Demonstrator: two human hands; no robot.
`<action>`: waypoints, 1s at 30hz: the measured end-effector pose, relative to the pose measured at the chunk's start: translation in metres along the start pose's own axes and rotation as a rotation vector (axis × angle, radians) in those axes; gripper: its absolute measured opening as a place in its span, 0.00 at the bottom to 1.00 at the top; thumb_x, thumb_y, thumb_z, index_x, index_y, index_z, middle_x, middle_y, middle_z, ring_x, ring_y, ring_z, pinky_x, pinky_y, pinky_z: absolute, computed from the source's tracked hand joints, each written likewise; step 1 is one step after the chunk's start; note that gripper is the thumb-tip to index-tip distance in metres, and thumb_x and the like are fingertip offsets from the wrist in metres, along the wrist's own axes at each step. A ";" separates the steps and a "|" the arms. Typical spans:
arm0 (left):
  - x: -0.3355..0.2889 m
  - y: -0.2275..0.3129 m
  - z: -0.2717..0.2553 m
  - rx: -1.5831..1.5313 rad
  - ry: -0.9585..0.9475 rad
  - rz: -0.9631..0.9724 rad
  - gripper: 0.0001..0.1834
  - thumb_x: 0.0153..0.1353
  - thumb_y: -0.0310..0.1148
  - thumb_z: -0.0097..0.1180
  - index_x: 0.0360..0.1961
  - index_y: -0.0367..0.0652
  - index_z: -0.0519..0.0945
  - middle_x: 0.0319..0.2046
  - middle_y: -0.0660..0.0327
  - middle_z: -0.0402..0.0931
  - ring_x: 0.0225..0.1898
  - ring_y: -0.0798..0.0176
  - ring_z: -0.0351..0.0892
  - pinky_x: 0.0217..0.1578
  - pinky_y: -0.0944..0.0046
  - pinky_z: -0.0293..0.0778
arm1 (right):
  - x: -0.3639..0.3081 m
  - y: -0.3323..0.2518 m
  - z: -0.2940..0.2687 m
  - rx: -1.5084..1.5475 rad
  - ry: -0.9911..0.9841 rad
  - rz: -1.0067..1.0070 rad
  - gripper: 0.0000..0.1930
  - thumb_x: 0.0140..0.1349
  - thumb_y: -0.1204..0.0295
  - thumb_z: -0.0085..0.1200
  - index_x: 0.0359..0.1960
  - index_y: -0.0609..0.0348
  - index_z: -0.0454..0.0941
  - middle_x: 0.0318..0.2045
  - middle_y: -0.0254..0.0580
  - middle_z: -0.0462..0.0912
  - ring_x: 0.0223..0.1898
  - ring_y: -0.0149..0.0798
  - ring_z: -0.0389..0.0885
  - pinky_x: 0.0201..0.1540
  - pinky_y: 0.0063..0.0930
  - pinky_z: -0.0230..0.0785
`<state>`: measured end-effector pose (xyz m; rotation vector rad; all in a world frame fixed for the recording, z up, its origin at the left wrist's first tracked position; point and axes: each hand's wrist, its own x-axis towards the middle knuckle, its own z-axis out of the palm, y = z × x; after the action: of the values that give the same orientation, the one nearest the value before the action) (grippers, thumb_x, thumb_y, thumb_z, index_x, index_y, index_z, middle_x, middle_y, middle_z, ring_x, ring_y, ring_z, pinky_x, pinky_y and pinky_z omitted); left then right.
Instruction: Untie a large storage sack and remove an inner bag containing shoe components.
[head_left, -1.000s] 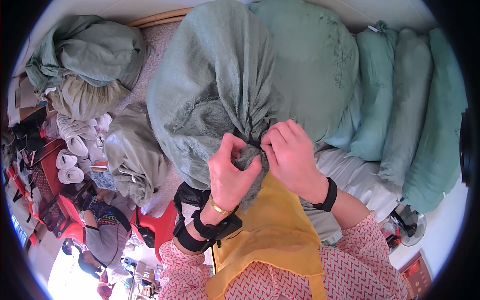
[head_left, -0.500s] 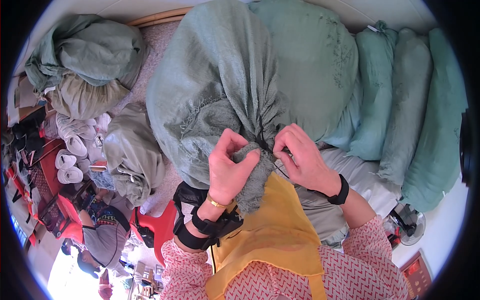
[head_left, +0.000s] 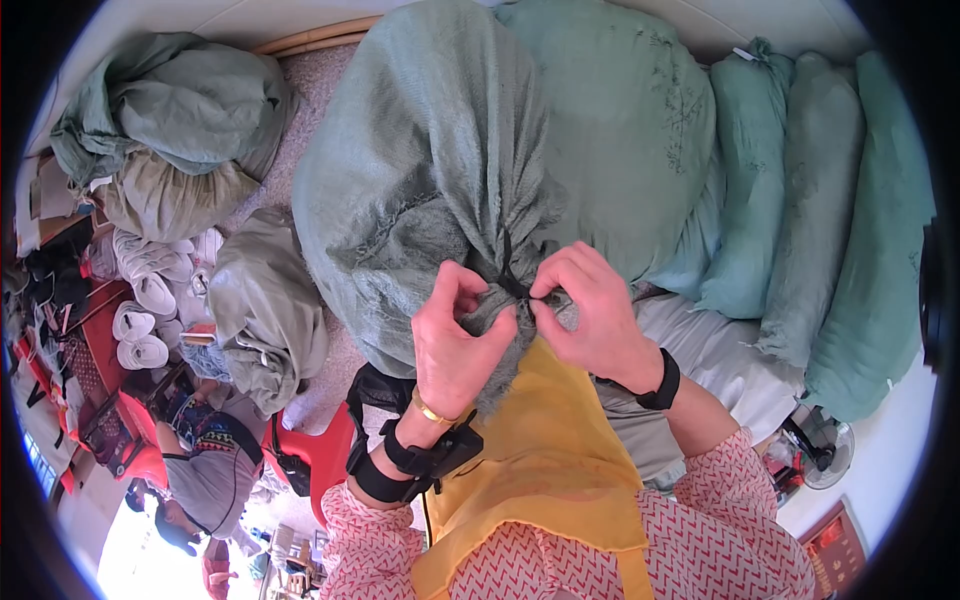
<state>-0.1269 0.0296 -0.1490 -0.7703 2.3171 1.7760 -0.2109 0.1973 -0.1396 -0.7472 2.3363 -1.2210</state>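
A large bulging grey-green woven sack (head_left: 400, 170) stands in front of me. Its neck is bunched, and a thin black cord (head_left: 510, 268) goes round the gathers. My left hand (head_left: 452, 335) is closed, thumb and fingers pinching the frayed cloth of the sack's mouth just below the cord. From the right, my right hand (head_left: 590, 315) pinches the cord between thumb and index finger at the tie. The fingertips of both hands are close together there, and the exact shape of the knot is too small to make out.
Full green sacks (head_left: 615, 130) stand behind and to the right. A fan (head_left: 828, 447) is at lower right. To the left are more sacks (head_left: 265, 300), white shoes (head_left: 140, 335), a red stool (head_left: 325, 460) and a seated person (head_left: 210, 480).
My right hand has shifted slightly left, bringing its fingertips to the tie. My left hand has moved a little left, and the sack's neck has tipped slightly with it.
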 end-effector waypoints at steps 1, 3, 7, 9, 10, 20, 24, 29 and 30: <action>0.000 0.000 -0.001 0.002 0.016 -0.006 0.18 0.49 0.23 0.67 0.37 0.40 0.71 0.28 0.67 0.71 0.31 0.73 0.69 0.37 0.70 0.70 | -0.001 -0.001 -0.001 -0.015 -0.015 -0.048 0.11 0.49 0.84 0.60 0.32 0.59 0.74 0.34 0.40 0.78 0.39 0.46 0.77 0.40 0.35 0.70; -0.001 0.000 -0.001 0.004 0.033 -0.011 0.18 0.49 0.23 0.67 0.37 0.40 0.71 0.28 0.66 0.72 0.31 0.72 0.70 0.37 0.70 0.70 | -0.003 -0.001 0.002 0.024 0.027 -0.096 0.11 0.48 0.84 0.60 0.31 0.59 0.73 0.34 0.40 0.78 0.37 0.45 0.76 0.39 0.34 0.71; 0.001 -0.004 -0.001 -0.011 0.002 -0.014 0.19 0.49 0.24 0.66 0.40 0.39 0.70 0.29 0.62 0.73 0.33 0.66 0.73 0.40 0.65 0.72 | -0.009 0.006 0.009 0.128 0.096 -0.190 0.11 0.47 0.85 0.58 0.31 0.59 0.73 0.31 0.38 0.79 0.31 0.44 0.75 0.34 0.32 0.70; 0.002 -0.008 -0.002 -0.021 -0.027 -0.004 0.20 0.49 0.25 0.66 0.41 0.38 0.70 0.29 0.60 0.73 0.35 0.62 0.74 0.42 0.63 0.73 | -0.010 0.007 0.011 0.173 0.077 -0.145 0.11 0.47 0.86 0.57 0.31 0.58 0.72 0.30 0.38 0.78 0.30 0.43 0.75 0.34 0.32 0.70; 0.002 -0.009 -0.003 0.097 -0.048 0.082 0.21 0.48 0.25 0.66 0.42 0.38 0.71 0.30 0.59 0.74 0.37 0.59 0.74 0.43 0.60 0.73 | -0.010 0.007 0.012 0.217 0.059 -0.101 0.11 0.47 0.86 0.56 0.32 0.58 0.72 0.29 0.37 0.78 0.29 0.42 0.75 0.33 0.31 0.70; -0.001 -0.016 -0.016 0.477 -0.068 0.276 0.19 0.43 0.26 0.68 0.37 0.39 0.74 0.33 0.57 0.73 0.41 0.48 0.72 0.47 0.57 0.70 | -0.027 0.001 0.001 0.382 -0.021 0.145 0.10 0.52 0.84 0.55 0.36 0.59 0.75 0.29 0.35 0.77 0.26 0.31 0.73 0.30 0.25 0.66; -0.009 -0.017 -0.013 0.420 -0.079 0.346 0.20 0.43 0.25 0.69 0.37 0.39 0.73 0.34 0.56 0.75 0.42 0.46 0.74 0.45 0.54 0.71 | -0.009 -0.006 0.008 0.221 0.101 0.234 0.07 0.55 0.78 0.64 0.34 0.61 0.78 0.29 0.36 0.78 0.24 0.29 0.74 0.28 0.24 0.66; -0.018 -0.011 -0.007 0.379 -0.110 0.270 0.21 0.46 0.21 0.68 0.41 0.39 0.72 0.36 0.53 0.77 0.41 0.43 0.76 0.43 0.51 0.73 | 0.012 -0.004 0.018 0.058 -0.013 0.312 0.05 0.57 0.78 0.65 0.33 0.62 0.80 0.27 0.33 0.78 0.24 0.23 0.72 0.28 0.20 0.65; -0.021 -0.012 -0.007 0.378 -0.104 0.271 0.21 0.46 0.21 0.68 0.41 0.39 0.72 0.36 0.53 0.77 0.41 0.43 0.76 0.43 0.51 0.73 | 0.012 0.000 0.019 0.118 -0.041 0.364 0.05 0.58 0.78 0.64 0.33 0.62 0.80 0.28 0.33 0.79 0.24 0.23 0.72 0.28 0.20 0.66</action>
<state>-0.1022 0.0277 -0.1492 -0.3097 2.6670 1.3515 -0.2096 0.1787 -0.1512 -0.2873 2.2184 -1.1531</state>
